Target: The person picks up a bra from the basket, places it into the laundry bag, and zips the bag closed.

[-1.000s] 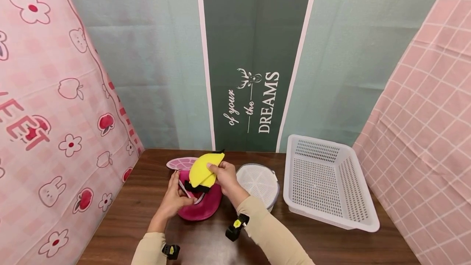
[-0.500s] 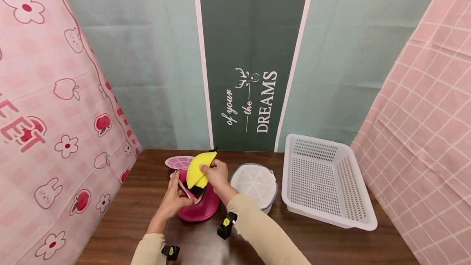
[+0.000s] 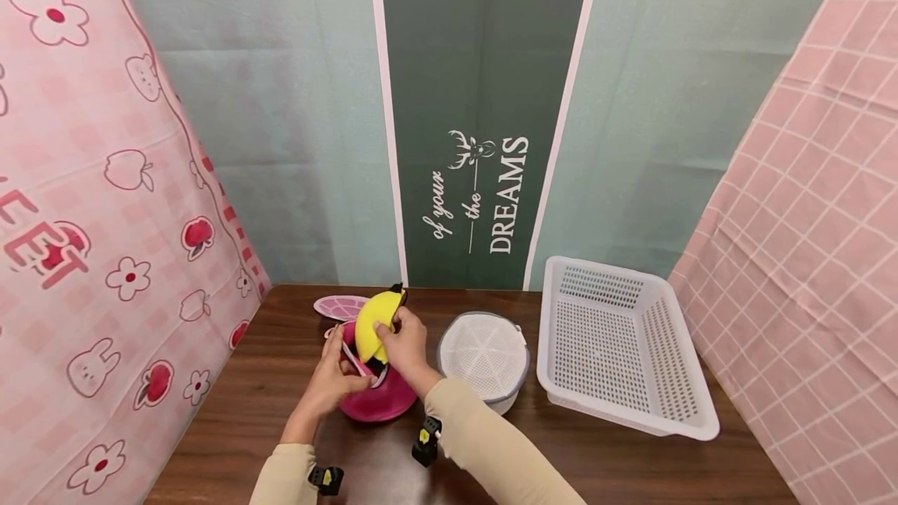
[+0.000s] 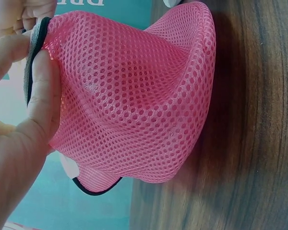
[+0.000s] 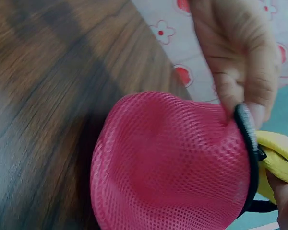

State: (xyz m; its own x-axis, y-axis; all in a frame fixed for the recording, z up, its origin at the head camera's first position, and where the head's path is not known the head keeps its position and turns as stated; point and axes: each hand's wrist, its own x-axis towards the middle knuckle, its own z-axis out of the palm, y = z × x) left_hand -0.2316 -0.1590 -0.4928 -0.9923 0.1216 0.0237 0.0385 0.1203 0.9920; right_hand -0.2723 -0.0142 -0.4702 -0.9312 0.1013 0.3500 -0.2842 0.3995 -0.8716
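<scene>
A pink mesh laundry bag (image 3: pixel 381 403) stands on the table with its mouth open, its round flap (image 3: pixel 340 307) folded back behind. My left hand (image 3: pixel 328 382) grips the bag's rim, thumb and fingers spread across the mouth. In the left wrist view, the thumb lies along the dark edge of the mesh (image 4: pixel 129 91). My right hand (image 3: pixel 407 343) pinches a folded, curved yellow fabric piece (image 3: pixel 370 326) with black straps. Its lower end is down in the bag's mouth, hidden by the rim; the right wrist view shows yellow folds (image 5: pixel 277 148) beside the rim.
Right of the bag stands a round white mesh container (image 3: pixel 484 353) with a grey rim. Farther right sits a large white perforated basket (image 3: pixel 554 349). Curtains hang behind and along both sides of the wooden table (image 3: pixel 224 419).
My right hand has moved left and slightly down, bringing the yellow piece lower into the bag's mouth; its black lower strap is now mostly out of sight. The left hand keeps holding the rim.
</scene>
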